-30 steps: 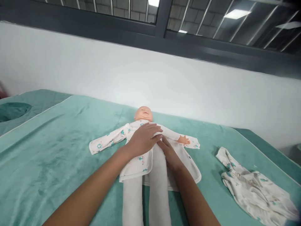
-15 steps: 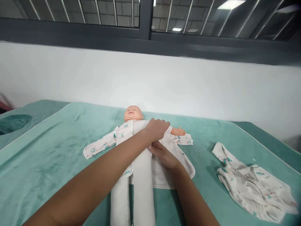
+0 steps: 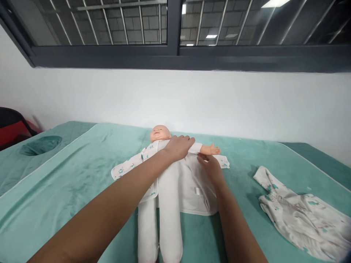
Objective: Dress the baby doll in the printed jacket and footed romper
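A baby doll (image 3: 160,133) lies on its back with its white-covered legs (image 3: 170,219) toward me. A white baby shirt with a small green print (image 3: 128,166) covers its arm at the left and is spread open beneath it. Across the doll's upper chest reaches my left hand (image 3: 179,147), its fingers curled over the side near the shoulder. My right hand (image 3: 212,168) has its fingers closed on the shirt's cloth, just below the doll's bare forearm (image 3: 210,149). The shirt's other sleeve (image 3: 223,161) lies flat behind that hand. My right fingertips are partly hidden.
A crumpled printed baby garment (image 3: 304,215) lies on the green bed cover (image 3: 68,193) at the right. The bed has a round hollow (image 3: 41,145) at the left. Behind stand a white wall (image 3: 192,98) and a barred window; a red and black object (image 3: 13,129) is at far left.
My right hand has moved from beneath my left hand out to the right, below the doll's forearm. My left hand stays on the doll's chest. The view has shifted slightly.
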A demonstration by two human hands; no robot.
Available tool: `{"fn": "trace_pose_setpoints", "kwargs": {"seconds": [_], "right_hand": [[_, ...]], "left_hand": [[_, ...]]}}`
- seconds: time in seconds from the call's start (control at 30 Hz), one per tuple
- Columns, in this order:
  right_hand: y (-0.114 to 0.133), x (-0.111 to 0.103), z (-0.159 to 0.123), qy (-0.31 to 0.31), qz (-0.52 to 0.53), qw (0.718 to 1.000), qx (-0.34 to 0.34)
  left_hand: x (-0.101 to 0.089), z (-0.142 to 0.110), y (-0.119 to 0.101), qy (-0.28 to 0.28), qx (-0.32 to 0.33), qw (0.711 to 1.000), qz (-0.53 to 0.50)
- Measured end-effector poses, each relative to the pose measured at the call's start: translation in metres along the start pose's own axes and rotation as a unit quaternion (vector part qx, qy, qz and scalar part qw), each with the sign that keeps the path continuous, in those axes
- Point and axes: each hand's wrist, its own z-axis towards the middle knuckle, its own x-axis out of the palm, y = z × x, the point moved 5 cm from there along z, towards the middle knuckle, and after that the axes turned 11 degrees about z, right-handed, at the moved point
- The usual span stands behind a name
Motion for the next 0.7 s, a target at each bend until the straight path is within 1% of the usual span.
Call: {"fn": "trace_pose_setpoints", "kwargs": {"seconds": [0.03, 0.07, 0.13, 0.2, 0.3, 0.47, 0.53, 0.63, 0.7], "right_hand": [[-0.005, -0.008, 0.003, -0.037, -0.036, 0.999, 0.012], [-0.009, -0.014, 0.004, -0.055, -0.056, 0.997, 0.019], [-0.013, -0.019, 0.003, -0.054, -0.078, 0.995, 0.025], [-0.016, -0.018, 0.001, -0.036, -0.085, 0.995, 0.031], [-0.016, -0.018, 0.001, -0.033, -0.054, 0.997, 0.034], [-0.006, -0.034, 0.005, -0.097, 0.051, 0.993, 0.030], [-0.001, -0.040, 0.002, -0.103, 0.135, 0.985, 0.036], [0.007, -0.042, -0.006, -0.089, 0.289, 0.952, 0.042], [0.012, -0.042, -0.010, -0.081, 0.366, 0.926, 0.038]], "left_hand": [[-0.001, -0.002, 0.001, 0.000, 0.002, 1.000, 0.004], [-0.002, -0.003, 0.001, 0.001, 0.004, 1.000, 0.009], [-0.004, -0.006, 0.003, 0.002, 0.009, 1.000, 0.018], [-0.007, -0.009, 0.005, 0.004, 0.013, 1.000, 0.026], [-0.011, -0.013, 0.010, 0.006, 0.012, 0.999, 0.036], [-0.015, -0.019, 0.017, 0.026, 0.020, 0.998, 0.051], [-0.016, -0.021, 0.017, 0.043, 0.027, 0.997, 0.059], [-0.015, -0.022, 0.016, 0.069, 0.031, 0.995, 0.068], [-0.015, -0.021, 0.013, 0.081, 0.024, 0.994, 0.069]]}}
